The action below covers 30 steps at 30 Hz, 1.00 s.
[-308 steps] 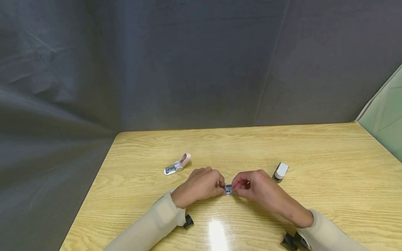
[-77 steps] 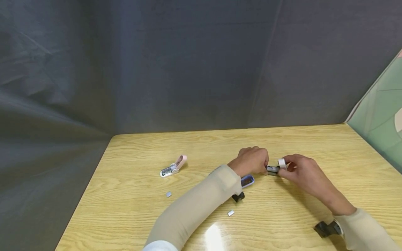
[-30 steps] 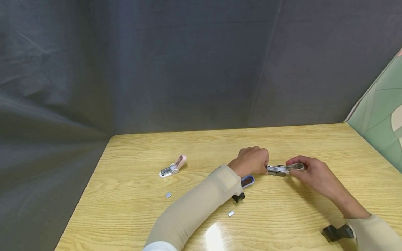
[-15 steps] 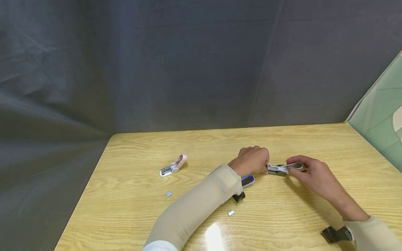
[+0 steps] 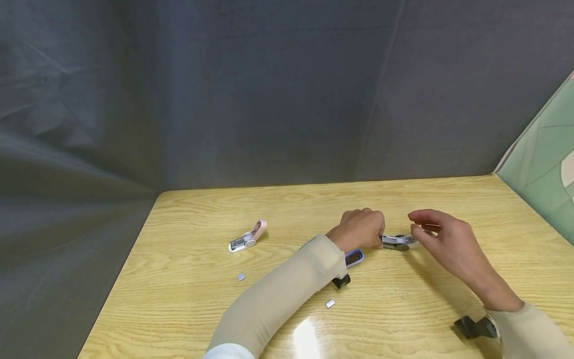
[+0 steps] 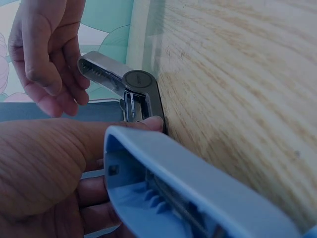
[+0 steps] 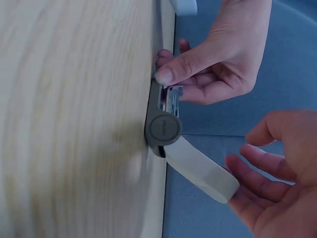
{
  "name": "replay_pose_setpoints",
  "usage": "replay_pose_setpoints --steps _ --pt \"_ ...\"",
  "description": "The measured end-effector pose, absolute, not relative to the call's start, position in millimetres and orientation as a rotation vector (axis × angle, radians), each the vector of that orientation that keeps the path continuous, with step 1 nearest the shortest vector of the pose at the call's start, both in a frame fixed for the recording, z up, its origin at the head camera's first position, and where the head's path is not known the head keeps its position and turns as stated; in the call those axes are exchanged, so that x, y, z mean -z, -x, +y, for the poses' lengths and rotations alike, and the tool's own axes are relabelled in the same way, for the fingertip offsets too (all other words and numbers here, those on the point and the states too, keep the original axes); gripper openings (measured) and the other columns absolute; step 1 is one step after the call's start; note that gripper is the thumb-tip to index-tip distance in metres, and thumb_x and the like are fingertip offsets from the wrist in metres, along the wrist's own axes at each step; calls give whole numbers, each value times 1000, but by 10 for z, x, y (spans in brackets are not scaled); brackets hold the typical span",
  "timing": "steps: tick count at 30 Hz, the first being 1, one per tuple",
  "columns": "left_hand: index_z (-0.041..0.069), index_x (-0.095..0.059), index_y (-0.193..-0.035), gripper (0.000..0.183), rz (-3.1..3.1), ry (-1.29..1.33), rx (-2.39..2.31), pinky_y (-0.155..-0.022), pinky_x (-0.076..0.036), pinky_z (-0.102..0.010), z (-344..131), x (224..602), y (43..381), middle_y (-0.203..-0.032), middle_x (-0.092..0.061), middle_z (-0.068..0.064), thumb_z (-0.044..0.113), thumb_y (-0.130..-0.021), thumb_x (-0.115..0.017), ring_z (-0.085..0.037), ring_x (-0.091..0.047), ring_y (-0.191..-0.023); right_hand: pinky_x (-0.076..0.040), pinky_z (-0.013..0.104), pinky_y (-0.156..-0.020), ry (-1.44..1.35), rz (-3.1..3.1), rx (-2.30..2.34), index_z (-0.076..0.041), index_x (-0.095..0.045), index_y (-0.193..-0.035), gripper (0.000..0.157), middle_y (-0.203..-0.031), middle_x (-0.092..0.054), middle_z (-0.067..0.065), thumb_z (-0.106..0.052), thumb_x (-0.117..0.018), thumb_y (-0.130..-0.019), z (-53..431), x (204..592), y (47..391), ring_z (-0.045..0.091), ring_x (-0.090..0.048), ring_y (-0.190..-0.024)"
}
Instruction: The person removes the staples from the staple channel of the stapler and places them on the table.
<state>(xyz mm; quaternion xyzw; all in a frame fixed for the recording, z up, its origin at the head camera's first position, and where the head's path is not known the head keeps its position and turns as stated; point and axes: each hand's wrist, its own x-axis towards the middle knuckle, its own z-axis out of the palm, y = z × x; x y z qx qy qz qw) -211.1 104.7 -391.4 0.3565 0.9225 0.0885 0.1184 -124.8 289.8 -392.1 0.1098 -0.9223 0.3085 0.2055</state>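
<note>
A small grey-and-white stapler [image 5: 395, 243] lies on the table with its lid swung far back from the round hinge [image 7: 165, 128]. My left hand [image 5: 358, 229] pinches the end of its base, the thumb beside the silver staple channel [image 7: 173, 99]. Fingers relaxed and spread, my right hand [image 5: 453, 244] is beside the white lid [image 7: 200, 171]; its fingertips overlap the lid's end in the right wrist view. A blue stapler [image 6: 208, 178] sits close by my left wrist, partly hidden by the sleeve in the head view.
A white stapler with a raised pink lid [image 5: 244, 240] stands at the left. Two small silvery blocks, one at the left [image 5: 241, 276] and one nearer the front [image 5: 330, 303], lie on the wooden table [image 5: 381, 324]. Dark sheeting [image 5: 278, 99] rises behind.
Earlier, both hands were at the table's middle and the grey-and-white stapler lay closed. Later its lid was swung back. Since half a second ago, my right fingers have loosened from the lid.
</note>
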Motion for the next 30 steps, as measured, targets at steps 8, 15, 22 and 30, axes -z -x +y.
replay_pose_setpoints --steps 8,15,22,30 --pt "22 -57 -59 42 2707 -1055 -257 -50 -32 -26 1048 3919 2113 -50 -40 9 35 -86 -86 -7 -32 -50 -46 7 -69 -343 -2551 -917 -4 -75 -111 18 -104 -74 15 -1 -68 -94 2826 3862 1267 -1 -66 -84" --pt "23 -63 -63 35 2708 -1055 -266 -52 -37 -26 1047 3912 2105 -55 -53 11 34 -87 -86 -6 -42 -53 -51 13 -66 -436 -2592 -893 -2 -76 -102 11 -94 -75 9 3 -72 -92 2762 3908 1315 13 -70 -78" --pt "22 -59 -61 39 2713 -1042 -265 -51 -35 -26 1050 3916 2097 -52 -45 10 34 -87 -86 -7 -39 -52 -50 24 -56 -491 -2682 -825 -3 -77 -97 7 -86 -72 0 1 -73 -94 2764 3931 1316 8 -60 -66" --pt "21 -55 -59 43 2709 -1041 -267 -51 -33 -26 1045 3910 2092 -51 -38 8 33 -87 -85 -7 -34 -51 -42 26 -51 -556 -2803 -703 -7 -76 -90 10 -71 -62 -10 0 -70 -95 2706 3910 1325 3 -45 -55"
